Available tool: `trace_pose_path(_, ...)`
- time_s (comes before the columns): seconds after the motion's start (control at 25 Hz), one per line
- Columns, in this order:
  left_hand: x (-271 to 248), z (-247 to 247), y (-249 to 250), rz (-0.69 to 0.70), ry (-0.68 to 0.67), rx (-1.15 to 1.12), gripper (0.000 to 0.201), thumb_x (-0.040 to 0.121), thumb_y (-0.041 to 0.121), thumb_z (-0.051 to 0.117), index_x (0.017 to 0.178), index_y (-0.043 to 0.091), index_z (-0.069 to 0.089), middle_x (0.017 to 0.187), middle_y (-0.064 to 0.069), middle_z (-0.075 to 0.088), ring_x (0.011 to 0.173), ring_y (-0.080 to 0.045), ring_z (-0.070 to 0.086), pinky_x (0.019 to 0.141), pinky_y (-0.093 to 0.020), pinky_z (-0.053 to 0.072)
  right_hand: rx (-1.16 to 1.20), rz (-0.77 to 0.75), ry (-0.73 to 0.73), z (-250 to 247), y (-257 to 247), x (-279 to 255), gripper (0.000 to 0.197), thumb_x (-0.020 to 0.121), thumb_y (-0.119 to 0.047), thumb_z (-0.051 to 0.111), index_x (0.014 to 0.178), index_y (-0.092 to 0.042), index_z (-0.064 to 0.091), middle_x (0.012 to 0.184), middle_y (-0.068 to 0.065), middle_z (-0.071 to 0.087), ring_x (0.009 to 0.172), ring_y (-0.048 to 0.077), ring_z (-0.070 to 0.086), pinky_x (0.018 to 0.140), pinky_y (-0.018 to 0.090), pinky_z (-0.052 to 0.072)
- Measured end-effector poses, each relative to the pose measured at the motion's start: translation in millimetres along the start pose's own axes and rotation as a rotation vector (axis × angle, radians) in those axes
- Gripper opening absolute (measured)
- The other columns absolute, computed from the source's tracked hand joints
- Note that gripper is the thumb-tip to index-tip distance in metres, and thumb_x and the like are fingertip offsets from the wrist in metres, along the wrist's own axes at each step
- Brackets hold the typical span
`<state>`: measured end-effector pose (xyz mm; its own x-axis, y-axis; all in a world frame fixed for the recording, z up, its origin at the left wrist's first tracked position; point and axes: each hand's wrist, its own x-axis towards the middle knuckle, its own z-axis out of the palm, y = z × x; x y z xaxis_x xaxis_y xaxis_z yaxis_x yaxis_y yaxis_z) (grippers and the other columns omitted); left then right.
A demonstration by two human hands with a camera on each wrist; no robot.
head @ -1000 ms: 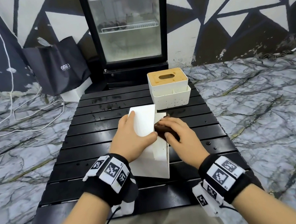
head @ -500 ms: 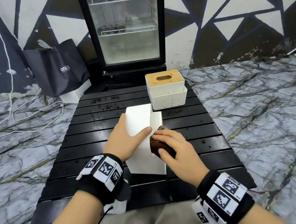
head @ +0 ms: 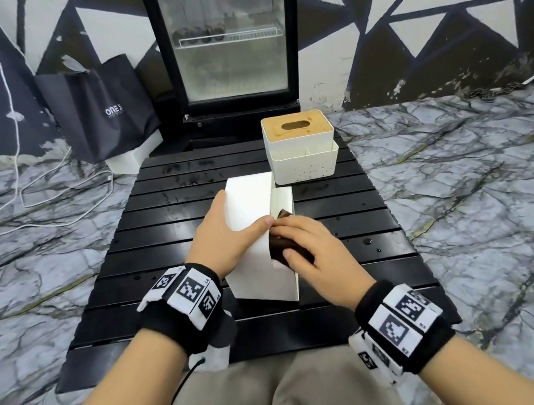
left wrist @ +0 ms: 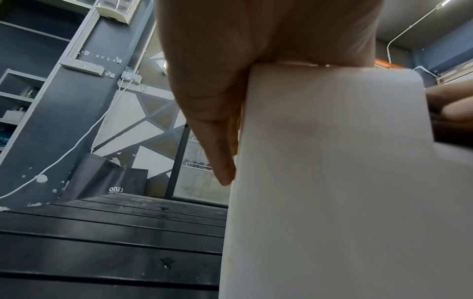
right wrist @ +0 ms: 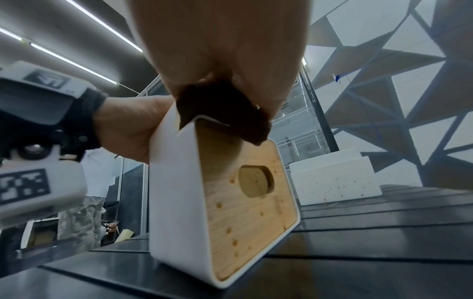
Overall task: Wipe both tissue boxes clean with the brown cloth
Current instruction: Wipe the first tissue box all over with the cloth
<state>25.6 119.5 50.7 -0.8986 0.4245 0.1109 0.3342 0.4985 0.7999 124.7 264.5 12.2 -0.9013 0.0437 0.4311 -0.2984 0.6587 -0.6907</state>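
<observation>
A white tissue box (head: 262,272) lies tipped on its side on the black slatted table (head: 165,224), its wooden lid (right wrist: 243,212) facing right. My left hand (head: 226,239) grips it from above, thumb over the top edge and fingers (left wrist: 217,141) down the left face of the box (left wrist: 345,182). My right hand (head: 310,247) holds the brown cloth (head: 281,247) bunched against the box's upper right edge; in the right wrist view the cloth (right wrist: 225,109) overlaps the lid's top corner. The second tissue box (head: 299,149), white with a wooden lid, stands upright at the back right.
A glass-door fridge (head: 226,35) stands behind the table, with a dark bag (head: 102,109) to its left. White cables (head: 50,200) trail over the marble floor on the left. The table's left half (head: 153,288) is bare slats.
My right hand has slid the brown cloth toward me along the box's right edge. My left hand keeps its hold on the box.
</observation>
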Motion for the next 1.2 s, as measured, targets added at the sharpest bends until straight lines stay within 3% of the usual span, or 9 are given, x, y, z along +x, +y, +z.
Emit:
trace_pose_path(0.2,0,2,-1,0.02,0.024,-0.03,0.072,0.054,0.072,0.058,0.112,0.03,0.047,0.105,0.016,0.057,0.098,-0.011,0.055,0.068,-0.019,0.038,-0.033,0.042,0.05,13,-6,8,0.041,0.085,-0.018,0.042,0.123,-0.008,0.053,0.127,0.004,0.05,0.122,0.013,0.036,0.103,0.004,0.013)
trace_pose_path(0.32,0,2,-3,0.028,0.023,-0.034,0.065,0.06,0.066,0.063,0.111,0.029,0.047,0.106,0.011,0.058,0.097,-0.012,0.055,0.067,-0.021,0.038,-0.035,-0.031,-0.009,6,0,-5,0.043,0.086,-0.027,0.038,0.123,-0.011,0.052,0.129,0.0,0.048,0.124,0.009,0.033,0.107,0.011,0.017)
trace_pose_path(0.48,1,4,-4,0.026,0.039,-0.052,0.065,0.062,0.062,0.064,0.116,0.029,0.047,0.108,0.013,0.058,0.099,-0.01,0.054,0.069,-0.018,0.038,-0.037,-0.029,0.008,-1,5,4,0.046,0.084,-0.028,0.037,0.123,-0.011,0.053,0.127,0.002,0.051,0.118,0.002,0.034,0.103,0.004,0.015)
trace_pose_path(0.64,0,4,-4,0.038,0.043,-0.065,0.062,0.066,0.056,0.07,0.116,0.028,0.048,0.107,0.013,0.058,0.098,-0.008,0.054,0.068,-0.016,0.036,-0.056,-0.037,0.036,13,-2,3,0.043,0.085,-0.024,0.038,0.121,-0.006,0.053,0.126,0.005,0.051,0.122,0.013,0.036,0.106,0.01,0.017)
trace_pose_path(0.76,0,4,-4,0.039,0.041,-0.063,0.064,0.063,0.058,0.066,0.118,0.029,0.047,0.108,0.014,0.058,0.098,-0.008,0.054,0.069,-0.015,0.036,-0.058,-0.105,-0.038,-2,5,-2,0.043,0.086,-0.025,0.038,0.122,-0.009,0.053,0.127,0.002,0.051,0.121,0.008,0.035,0.106,0.01,0.017)
trace_pose_path(0.88,1,4,-2,0.03,0.034,-0.075,0.066,0.062,0.058,0.065,0.118,0.028,0.047,0.105,0.017,0.057,0.098,-0.006,0.054,0.069,-0.013,0.036,-0.042,-0.053,-0.035,-6,10,10,0.047,0.084,-0.028,0.037,0.123,-0.01,0.053,0.128,0.003,0.05,0.119,0.001,0.032,0.102,0.003,0.014)
trace_pose_path(1.0,0,4,-1,0.032,0.04,-0.072,0.071,0.058,0.063,0.065,0.116,0.025,0.047,0.102,0.018,0.056,0.095,-0.005,0.054,0.068,-0.014,0.037,-0.021,-0.035,0.016,5,3,10,0.045,0.083,-0.024,0.038,0.121,-0.007,0.054,0.125,0.006,0.051,0.118,0.005,0.034,0.102,0.004,0.015)
trace_pose_path(1.12,0,4,-3,0.032,0.038,-0.065,0.07,0.059,0.063,0.065,0.114,0.023,0.048,0.104,0.012,0.059,0.096,-0.009,0.055,0.069,-0.016,0.039,-0.012,-0.119,-0.037,-1,4,-3,0.041,0.084,-0.022,0.04,0.121,-0.008,0.054,0.125,0.002,0.051,0.12,0.008,0.035,0.105,0.01,0.018)
trace_pose_path(1.2,0,5,-3,0.028,0.031,-0.067,0.07,0.058,0.064,0.065,0.114,0.024,0.049,0.104,0.012,0.059,0.096,-0.009,0.055,0.069,-0.017,0.038,-0.007,-0.112,-0.085,-10,9,0,0.04,0.085,-0.022,0.041,0.12,-0.01,0.054,0.123,-0.004,0.05,0.12,0.006,0.036,0.104,0.008,0.017)
